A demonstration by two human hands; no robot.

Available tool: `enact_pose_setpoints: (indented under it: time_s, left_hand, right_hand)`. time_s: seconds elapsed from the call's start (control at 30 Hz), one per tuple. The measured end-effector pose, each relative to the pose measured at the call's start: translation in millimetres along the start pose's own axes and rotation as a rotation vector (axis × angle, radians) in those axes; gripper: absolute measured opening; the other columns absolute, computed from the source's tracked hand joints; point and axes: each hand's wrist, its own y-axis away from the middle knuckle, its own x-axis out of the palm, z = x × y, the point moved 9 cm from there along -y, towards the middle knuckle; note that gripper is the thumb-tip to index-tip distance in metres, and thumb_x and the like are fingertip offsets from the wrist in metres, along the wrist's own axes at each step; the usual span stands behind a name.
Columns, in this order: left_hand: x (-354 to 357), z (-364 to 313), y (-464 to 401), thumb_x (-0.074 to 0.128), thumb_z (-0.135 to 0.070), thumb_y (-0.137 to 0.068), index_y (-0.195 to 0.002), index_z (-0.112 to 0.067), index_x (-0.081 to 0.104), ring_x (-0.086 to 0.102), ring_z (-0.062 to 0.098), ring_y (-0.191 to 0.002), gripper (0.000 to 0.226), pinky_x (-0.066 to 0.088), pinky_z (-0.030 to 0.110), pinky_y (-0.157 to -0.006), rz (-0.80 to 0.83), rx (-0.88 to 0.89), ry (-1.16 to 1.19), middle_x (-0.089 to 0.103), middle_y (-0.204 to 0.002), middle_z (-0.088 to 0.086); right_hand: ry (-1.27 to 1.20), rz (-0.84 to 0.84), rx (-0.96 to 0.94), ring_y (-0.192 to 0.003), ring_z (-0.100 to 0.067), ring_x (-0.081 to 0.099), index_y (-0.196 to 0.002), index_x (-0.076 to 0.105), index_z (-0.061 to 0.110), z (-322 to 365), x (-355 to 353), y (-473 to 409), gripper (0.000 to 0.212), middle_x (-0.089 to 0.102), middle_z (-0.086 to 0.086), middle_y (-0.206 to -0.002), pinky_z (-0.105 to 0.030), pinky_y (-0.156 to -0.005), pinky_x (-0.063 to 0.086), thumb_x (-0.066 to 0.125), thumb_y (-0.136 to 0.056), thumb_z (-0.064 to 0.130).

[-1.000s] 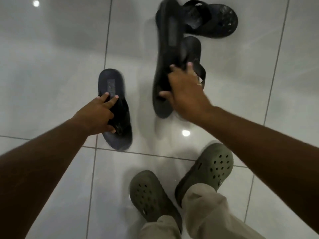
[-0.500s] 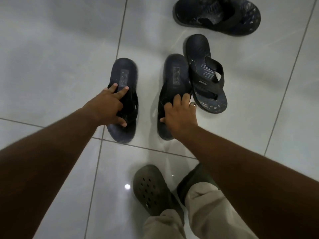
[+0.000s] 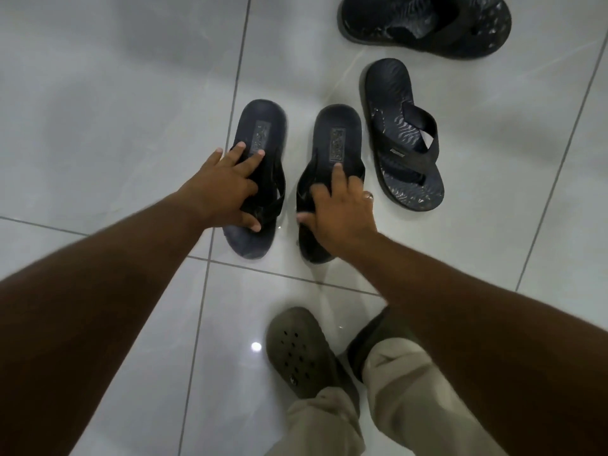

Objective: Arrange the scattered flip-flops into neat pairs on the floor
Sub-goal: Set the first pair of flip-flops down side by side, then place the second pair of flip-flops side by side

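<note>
Two matching dark flip-flops lie side by side on the white tile floor, heels away from me. My left hand [image 3: 227, 189] grips the strap of the left flip-flop [image 3: 261, 133], thumb under it. My right hand [image 3: 342, 212] rests on the strap of the right flip-flop [image 3: 337, 136], fingers spread over it. A wave-patterned dark flip-flop [image 3: 399, 136] lies just right of them, slightly angled. Another wave-patterned flip-flop [image 3: 424, 23] lies crosswise at the top right, partly cut off by the frame edge.
My feet in olive clogs [image 3: 296, 350] and beige trousers [image 3: 388, 399] stand at the bottom centre. Glossy white floor tiles [image 3: 108, 103] with dark grout lines stretch left and right of the flip-flops.
My right hand has laid its flip-flop flat on the floor beside the left one. My left hand has slid its flip-flop slightly right, narrowing the gap.
</note>
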Motion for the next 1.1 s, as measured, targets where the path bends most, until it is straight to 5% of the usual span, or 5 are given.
enact_pose_setpoints:
  time_s: [0.23, 0.47, 0.73, 0.97, 1.1]
  left_hand:
    - [-67.1, -44.4, 70.4, 0.060, -0.066, -0.069, -0.120, -0.022, 0.058, 0.037, 0.036, -0.137, 0.068, 0.041, 0.051, -0.107, -0.037, -0.124, 0.222, 0.028, -0.156, 0.016]
    - [-117.5, -133.9, -25.4, 0.062, -0.052, -0.082, -0.142, -0.019, 0.038, 0.030, 0.033, -0.142, 0.073, 0.037, 0.051, -0.111, -0.071, -0.151, 0.477, 0.019, -0.161, 0.009]
    - [-93.8, -186.4, -153.1, 0.051, -0.069, -0.079, -0.152, -0.027, 0.009, 0.000, 0.050, -0.145, 0.094, 0.008, 0.059, -0.119, 0.039, -0.265, 0.496, 0.000, -0.164, 0.011]
    - [-87.1, -189.0, -174.5, 0.041, -0.064, -0.087, -0.152, -0.027, 0.013, -0.008, 0.055, -0.143, 0.080, 0.009, 0.062, -0.119, -0.069, -0.240, 0.224, -0.004, -0.163, 0.012]
    - [-95.8, -193.5, -182.9, 0.051, -0.058, -0.086, -0.150, -0.029, 0.021, -0.007, 0.053, -0.143, 0.077, 0.021, 0.064, -0.113, -0.119, -0.315, 0.364, 0.001, -0.164, 0.008]
  right_hand:
    - [-0.023, -0.235, 0.260, -0.117, -0.041, 0.045, -0.128, 0.052, 0.014, -113.2, -147.0, 30.9, 0.050, 0.048, -0.015, -0.135, -0.053, -0.094, 0.041, 0.051, -0.092, 0.049]
    - [0.229, -0.178, 0.068, -0.131, -0.046, 0.036, -0.147, 0.029, 0.024, -176.5, -231.2, -47.9, 0.067, 0.030, -0.012, -0.156, -0.059, -0.100, 0.037, 0.057, -0.091, 0.046]
    - [0.614, 0.014, -0.221, -0.147, -0.048, -0.013, -0.153, 0.008, 0.039, -193.1, -195.6, -165.9, 0.080, -0.012, 0.000, -0.165, -0.075, -0.110, 0.000, 0.059, -0.092, 0.030]
    - [-0.085, -0.130, 0.083, -0.146, -0.034, 0.019, -0.151, 0.027, 0.026, -296.5, -157.7, -132.6, 0.057, 0.020, -0.011, -0.161, -0.052, -0.117, 0.022, 0.041, -0.097, 0.041]
    - [-0.003, -0.119, 0.306, -0.134, -0.047, 0.032, -0.152, 0.024, 0.017, -336.9, -121.4, -56.9, 0.051, 0.024, -0.030, -0.153, -0.054, -0.107, 0.032, 0.035, -0.102, 0.022]
